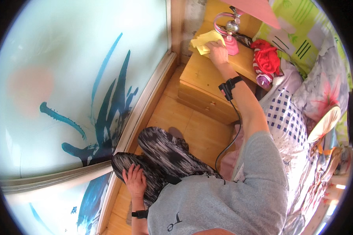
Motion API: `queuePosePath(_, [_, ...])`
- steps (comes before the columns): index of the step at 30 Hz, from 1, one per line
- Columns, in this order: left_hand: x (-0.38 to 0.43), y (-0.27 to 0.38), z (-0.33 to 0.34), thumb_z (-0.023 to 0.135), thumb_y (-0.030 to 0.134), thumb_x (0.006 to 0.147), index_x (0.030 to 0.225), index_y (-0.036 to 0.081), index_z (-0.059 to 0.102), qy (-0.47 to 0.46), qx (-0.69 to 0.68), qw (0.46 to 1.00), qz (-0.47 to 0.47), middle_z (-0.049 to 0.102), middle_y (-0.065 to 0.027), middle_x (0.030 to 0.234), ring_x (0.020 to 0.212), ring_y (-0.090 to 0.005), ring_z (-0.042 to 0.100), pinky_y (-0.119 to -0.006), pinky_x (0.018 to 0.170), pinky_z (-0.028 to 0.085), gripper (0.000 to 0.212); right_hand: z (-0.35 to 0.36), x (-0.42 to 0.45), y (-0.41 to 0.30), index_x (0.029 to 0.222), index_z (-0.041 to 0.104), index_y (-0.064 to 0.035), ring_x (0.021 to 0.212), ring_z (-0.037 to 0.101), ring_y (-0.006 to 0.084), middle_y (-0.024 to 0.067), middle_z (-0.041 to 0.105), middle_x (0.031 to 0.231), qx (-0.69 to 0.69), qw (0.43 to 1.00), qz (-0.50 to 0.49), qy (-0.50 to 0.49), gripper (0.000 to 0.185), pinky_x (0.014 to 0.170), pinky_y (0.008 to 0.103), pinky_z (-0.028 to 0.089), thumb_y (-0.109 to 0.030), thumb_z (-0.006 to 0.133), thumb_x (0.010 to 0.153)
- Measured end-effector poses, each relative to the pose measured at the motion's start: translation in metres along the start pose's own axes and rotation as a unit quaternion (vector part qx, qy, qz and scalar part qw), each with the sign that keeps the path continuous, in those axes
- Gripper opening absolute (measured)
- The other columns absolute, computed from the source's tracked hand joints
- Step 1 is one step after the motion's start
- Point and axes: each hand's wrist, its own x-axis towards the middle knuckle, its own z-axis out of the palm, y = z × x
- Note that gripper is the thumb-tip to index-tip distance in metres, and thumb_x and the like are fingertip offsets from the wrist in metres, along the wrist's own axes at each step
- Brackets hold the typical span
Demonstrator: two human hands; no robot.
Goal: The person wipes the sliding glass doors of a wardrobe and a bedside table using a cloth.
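Note:
My right hand (218, 52) presses a folded yellow cloth (204, 42) against the top of a wooden nightstand (199, 70). Right beside the cloth is the stepped pink base of a table lamp (231, 45); the fingertips are partly hidden in the folds. My left hand (134, 179) lies on my left knee, over the black and grey patterned trousers (167, 144). It holds nothing, and its fingers are slightly apart.
A red cloth bundle (266, 57) lies to the right of the lamp. Bedding (285, 111) and a hand fan (325, 123) fill the right side. Sliding glass doors (61, 88) with painted leaves stand on the left. A cable (234, 138) hangs from my right wrist strap.

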Motion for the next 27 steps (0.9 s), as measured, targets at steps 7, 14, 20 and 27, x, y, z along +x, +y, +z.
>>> queuePosePath(7, [0.009, 0.003, 0.003, 0.056, 0.009, 0.075, 0.089, 0.008, 0.062, 0.0, -0.007, 1.0, 0.013, 0.06, -0.0037, 0.107, 0.115, -0.0237, 0.048, -0.051, 0.104, 0.024, 0.016, 0.029, 0.047, 0.009, 0.092, 0.062, -0.0139, 0.098, 0.057, 0.0258, 0.0069, 0.062, 0.097, -0.022, 0.97, -0.102, 0.219, 0.022, 0.077, 0.04, 0.047, -0.006, 0.05, 0.075])
queuePosePath(14, [0.009, 0.006, 0.0, 0.055, 0.009, 0.075, 0.091, 0.008, 0.062, -0.009, -0.004, 1.0, 0.005, 0.06, -0.004, 0.108, 0.116, -0.0236, 0.047, -0.051, 0.104, 0.024, 0.018, 0.036, 0.06, 0.02, 0.096, 0.057, -0.0139, 0.091, 0.061, 0.0304, 0.0132, 0.063, 0.092, -0.093, 0.989, 0.115, -0.012, 0.018, 0.08, 0.0441, 0.043, -0.015, 0.043, 0.083])
queuePosePath(20, [0.01, 0.007, 0.0, 0.056, 0.009, 0.076, 0.091, 0.007, 0.061, -0.005, 0.0, 1.0, 0.011, 0.06, -0.0039, 0.108, 0.116, -0.0226, 0.047, -0.049, 0.105, 0.024, 0.017, 0.018, 0.05, 0.003, 0.097, 0.055, -0.0116, 0.097, 0.059, 0.0288, 0.0136, 0.064, 0.087, -0.138, 0.981, 0.1, -0.087, 0.018, 0.083, 0.0447, 0.04, -0.017, 0.042, 0.085])
queuePosePath(27, [0.007, 0.006, 0.001, 0.056, 0.009, 0.076, 0.091, 0.007, 0.061, 0.003, -0.001, 1.0, 0.021, 0.059, -0.0038, 0.108, 0.115, -0.0223, 0.048, -0.049, 0.105, 0.024, 0.016, -0.086, -0.047, -0.037, 0.107, 0.051, -0.0105, 0.087, 0.061, 0.0374, 0.0201, 0.063, 0.091, 0.02, 0.955, 0.188, -0.229, 0.026, 0.076, 0.0489, 0.046, -0.014, 0.041, 0.084])
